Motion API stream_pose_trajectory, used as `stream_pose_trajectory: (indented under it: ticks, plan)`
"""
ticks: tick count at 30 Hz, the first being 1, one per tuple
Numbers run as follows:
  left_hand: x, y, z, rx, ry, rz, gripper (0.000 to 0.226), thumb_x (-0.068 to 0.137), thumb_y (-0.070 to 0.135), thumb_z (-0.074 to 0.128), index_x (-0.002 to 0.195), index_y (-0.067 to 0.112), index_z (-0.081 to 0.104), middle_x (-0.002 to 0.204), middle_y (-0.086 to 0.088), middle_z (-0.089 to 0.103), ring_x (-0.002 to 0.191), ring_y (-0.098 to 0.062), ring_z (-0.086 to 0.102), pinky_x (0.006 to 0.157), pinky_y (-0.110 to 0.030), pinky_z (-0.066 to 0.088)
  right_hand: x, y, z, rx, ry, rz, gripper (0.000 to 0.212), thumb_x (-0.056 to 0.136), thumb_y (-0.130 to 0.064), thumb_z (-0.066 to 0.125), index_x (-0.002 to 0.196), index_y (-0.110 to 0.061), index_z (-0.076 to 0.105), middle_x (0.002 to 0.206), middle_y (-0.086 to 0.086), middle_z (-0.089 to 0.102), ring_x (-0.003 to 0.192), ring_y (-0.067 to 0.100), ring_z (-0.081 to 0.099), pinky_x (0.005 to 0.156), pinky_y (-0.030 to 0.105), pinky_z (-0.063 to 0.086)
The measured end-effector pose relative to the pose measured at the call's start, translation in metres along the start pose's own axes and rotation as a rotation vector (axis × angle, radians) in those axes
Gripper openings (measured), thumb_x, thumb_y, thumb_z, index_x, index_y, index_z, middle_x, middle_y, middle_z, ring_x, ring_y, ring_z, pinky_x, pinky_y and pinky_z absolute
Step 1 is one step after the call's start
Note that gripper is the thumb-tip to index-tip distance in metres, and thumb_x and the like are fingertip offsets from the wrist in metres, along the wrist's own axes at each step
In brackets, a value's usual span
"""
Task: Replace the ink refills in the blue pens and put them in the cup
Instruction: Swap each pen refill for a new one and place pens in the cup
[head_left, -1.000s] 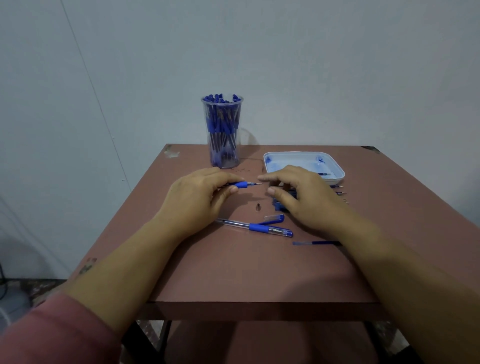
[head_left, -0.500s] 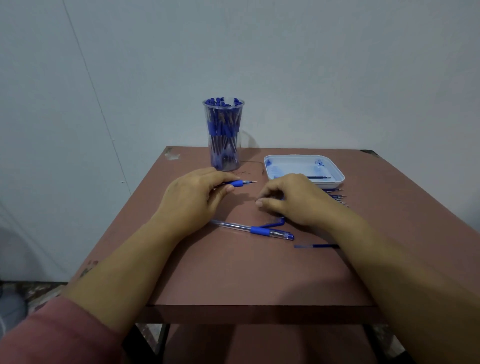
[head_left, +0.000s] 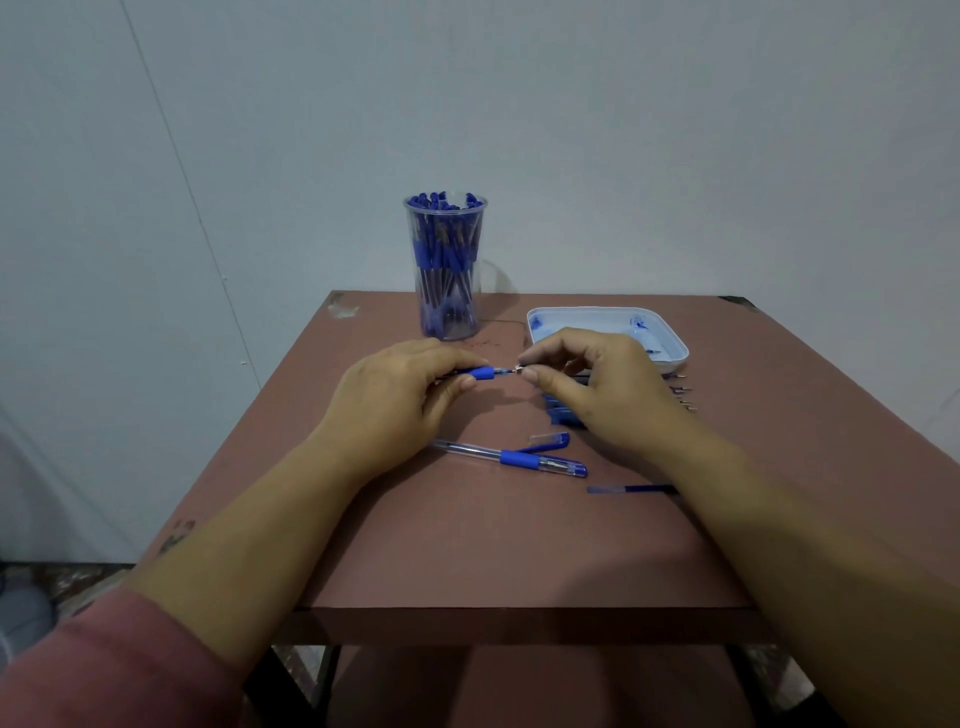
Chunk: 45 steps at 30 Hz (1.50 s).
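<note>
While the flat brown table (head_left: 467, 561) is holding everything up, a thin dark-blue ink refill (head_left: 631, 489) is lying nearest, over on the right. Just past it, a clear plastic pen with a blue grip (head_left: 511, 458) is lying flat, and a loose blue cap (head_left: 550, 440) is resting right beside it. Farther on, the left hand (head_left: 395, 405) is curling around another clear pen with a blue grip (head_left: 483, 372), squeezing it between thumb and finger. The right hand (head_left: 602, 389) is pinching a tiny metal tip (head_left: 518, 370) right at that pen's front end. Behind the right hand, a white tray with blue ink stains (head_left: 670, 338) is sitting. Far back, left of the tray, a tall clear cup (head_left: 449, 322) is standing, packed with blue pens (head_left: 447, 249).
</note>
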<state>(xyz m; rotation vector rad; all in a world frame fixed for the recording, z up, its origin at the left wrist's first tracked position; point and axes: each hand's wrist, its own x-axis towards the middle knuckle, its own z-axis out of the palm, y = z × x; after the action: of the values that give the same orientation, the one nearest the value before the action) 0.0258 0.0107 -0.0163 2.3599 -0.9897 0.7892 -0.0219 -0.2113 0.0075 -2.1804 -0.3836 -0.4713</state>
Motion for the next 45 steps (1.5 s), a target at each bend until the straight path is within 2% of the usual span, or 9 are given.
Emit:
stream_pose_trajectory:
  ticks: [8,17,25,28,33,36,39,41,45]
  plan:
    - [0.001,0.002,0.0,-0.017,0.027,-0.015,0.025,0.097,0.034,0.055,0.117,0.03,0.069,0.101,0.013,0.069,0.089,-0.006,0.059,0.074,-0.017,0.04,0.0,0.002,-0.008,-0.005,0.1,-0.045,0.02,0.088,-0.019,0.07,0.087,-0.038,0.067,0.086,-0.011,0.07,0.084,0.004,0.064,0.075,0.01,0.043]
    - [0.002,0.002,0.003,-0.034,-0.009,0.012,0.028,0.097,0.038,0.051,0.116,0.029,0.069,0.104,0.014,0.069,0.092,-0.008,0.061,0.075,-0.018,0.044,-0.001,0.0,0.004,0.002,0.011,-0.031,0.012,0.086,-0.017,0.072,0.098,-0.018,0.073,0.086,-0.009,0.07,0.083,0.002,0.062,0.078,0.02,0.052]
    - [0.002,0.003,0.004,-0.047,0.002,0.024,0.027,0.098,0.037,0.052,0.116,0.028,0.07,0.105,0.014,0.069,0.094,-0.009,0.063,0.076,-0.028,0.051,-0.002,0.003,0.004,-0.09,-0.066,-0.052,0.016,0.092,-0.032,0.061,0.104,-0.025,0.069,0.086,-0.012,0.065,0.078,0.001,0.059,0.068,0.011,0.045]
    - [0.002,0.004,0.004,-0.054,0.009,0.028,0.029,0.098,0.039,0.05,0.117,0.028,0.069,0.106,0.013,0.069,0.094,-0.01,0.063,0.077,-0.028,0.051,-0.003,0.002,0.001,-0.09,-0.054,-0.077,0.029,0.086,-0.03,0.07,0.112,-0.031,0.059,0.095,-0.013,0.061,0.085,0.003,0.058,0.076,0.011,0.046]
    - [0.001,0.004,0.005,-0.055,0.003,0.031,0.027,0.097,0.038,0.052,0.116,0.028,0.069,0.104,0.014,0.069,0.093,-0.01,0.063,0.075,-0.032,0.052,-0.001,0.005,0.004,-0.213,-0.054,-0.148,0.016,0.093,-0.031,0.061,0.1,-0.02,0.069,0.085,-0.015,0.061,0.086,0.003,0.055,0.071,0.012,0.04]
    - [0.002,0.004,0.005,-0.056,0.002,0.031,0.028,0.097,0.037,0.052,0.117,0.028,0.069,0.106,0.013,0.069,0.094,-0.011,0.063,0.076,-0.033,0.053,-0.003,0.004,0.002,-0.189,-0.06,-0.12,0.029,0.088,-0.037,0.065,0.116,-0.027,0.064,0.091,-0.014,0.061,0.086,0.005,0.056,0.074,0.012,0.044]
    - [0.001,0.005,0.005,-0.052,0.011,0.039,0.027,0.097,0.037,0.053,0.116,0.027,0.07,0.105,0.013,0.07,0.094,-0.01,0.063,0.076,-0.032,0.053,-0.004,0.003,0.002,-0.235,-0.027,-0.173,0.019,0.088,-0.028,0.068,0.105,-0.021,0.066,0.09,-0.01,0.061,0.084,0.006,0.056,0.075,0.015,0.045]
    - [0.001,0.005,0.005,-0.041,0.016,0.049,0.028,0.097,0.038,0.052,0.115,0.027,0.07,0.104,0.012,0.07,0.092,-0.01,0.063,0.075,-0.032,0.053,-0.002,0.004,0.003,-0.244,-0.056,-0.162,0.016,0.092,-0.034,0.061,0.098,-0.021,0.069,0.084,-0.012,0.062,0.083,0.004,0.055,0.069,0.015,0.042]
    - [0.001,0.005,0.005,-0.056,0.018,0.047,0.028,0.098,0.037,0.051,0.116,0.027,0.07,0.104,0.012,0.07,0.093,-0.011,0.064,0.076,-0.032,0.053,-0.004,0.004,0.001,-0.191,-0.074,-0.101,0.035,0.087,-0.045,0.062,0.117,-0.028,0.062,0.09,-0.014,0.061,0.085,0.004,0.057,0.073,0.011,0.045]
